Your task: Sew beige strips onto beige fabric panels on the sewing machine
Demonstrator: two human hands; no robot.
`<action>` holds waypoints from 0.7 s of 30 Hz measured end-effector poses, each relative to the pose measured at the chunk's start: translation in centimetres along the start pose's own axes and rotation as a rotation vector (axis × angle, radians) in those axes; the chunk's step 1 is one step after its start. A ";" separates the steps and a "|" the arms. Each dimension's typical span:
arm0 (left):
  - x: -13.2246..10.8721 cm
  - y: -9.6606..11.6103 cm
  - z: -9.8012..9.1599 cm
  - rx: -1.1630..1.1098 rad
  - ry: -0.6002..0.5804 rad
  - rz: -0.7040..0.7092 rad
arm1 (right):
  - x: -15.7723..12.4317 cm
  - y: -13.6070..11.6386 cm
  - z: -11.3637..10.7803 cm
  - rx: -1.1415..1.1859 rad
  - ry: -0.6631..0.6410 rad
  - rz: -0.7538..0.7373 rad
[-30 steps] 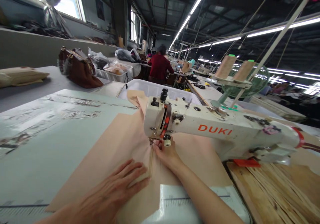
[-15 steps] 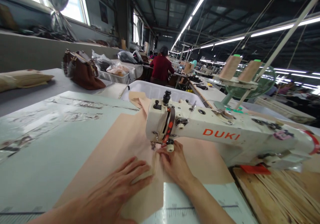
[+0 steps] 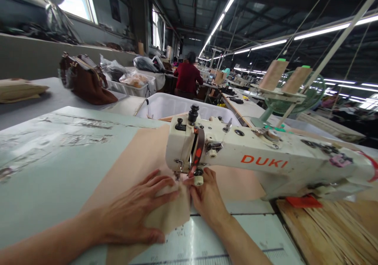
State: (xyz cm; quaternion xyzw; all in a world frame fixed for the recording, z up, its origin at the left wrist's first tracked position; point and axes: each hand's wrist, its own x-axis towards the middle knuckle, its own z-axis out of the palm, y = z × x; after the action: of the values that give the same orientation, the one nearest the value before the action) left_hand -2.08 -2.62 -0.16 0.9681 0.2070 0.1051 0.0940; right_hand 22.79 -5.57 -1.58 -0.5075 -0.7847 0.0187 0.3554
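A sheet of light tan material (image 3: pixel 126 166) lies on the pale green table and runs under the needle area of a white sewing machine (image 3: pixel 218 151). My left hand (image 3: pixel 138 206) rests flat on the sheet, fingers spread, just left of the presser foot (image 3: pixel 177 175). Close on the right of the foot, my right hand (image 3: pixel 208 196) has its thumb and fingers drawn together at the material's edge. Its fingertips are partly hidden behind the machine head's knob, so what they pinch cannot be made out fully.
Behind the machine stands a white plastic bin (image 3: pixel 165 101). A brown handbag (image 3: pixel 84 80) sits at the left back. Two thread cones (image 3: pixel 273 74) stand on a rack by a green fan (image 3: pixel 307 93). Wooden boards (image 3: pixel 325 229) lie at right. A person in dark red (image 3: pixel 188 78) sits farther off.
The tan sheet has slid away from me under the machine, its near edge now closer to the needle. My left hand has moved forward with it; my right hand stays beside the foot.
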 end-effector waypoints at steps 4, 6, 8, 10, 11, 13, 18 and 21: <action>0.3 0.6 -0.5 -0.014 0.058 0.050 | 0.0 -0.1 -0.1 0.034 -0.033 -0.021; 0.5 1.0 -1.0 -0.008 0.068 0.044 | -0.1 -0.2 -0.1 0.037 -0.046 -0.020; 0.7 1.1 -1.4 -0.002 0.069 0.041 | -0.1 -0.2 0.0 0.020 -0.052 -0.017; 0.9 1.0 -1.8 -0.009 0.054 0.052 | -0.1 -0.3 0.1 -0.005 -0.053 -0.010; 0.9 0.9 -1.9 -0.015 0.051 0.055 | -0.1 -0.3 0.1 -0.018 -0.052 -0.006; 1.0 0.6 -2.0 -0.033 0.051 0.042 | 0.0 -0.2 0.0 -0.035 -0.041 0.009; 1.2 -0.2 -1.5 -0.090 0.057 0.000 | 0.2 -0.2 0.0 -0.042 0.007 0.031; 1.3 -0.4 -1.1 -0.091 0.049 -0.007 | 0.3 -0.2 0.1 -0.048 0.031 0.045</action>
State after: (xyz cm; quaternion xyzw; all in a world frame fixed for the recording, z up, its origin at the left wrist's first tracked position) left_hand -1.33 -1.55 1.05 0.9593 0.2074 0.1379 0.1329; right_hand 22.53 -5.41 -1.43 -0.5335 -0.7679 -0.0002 0.3545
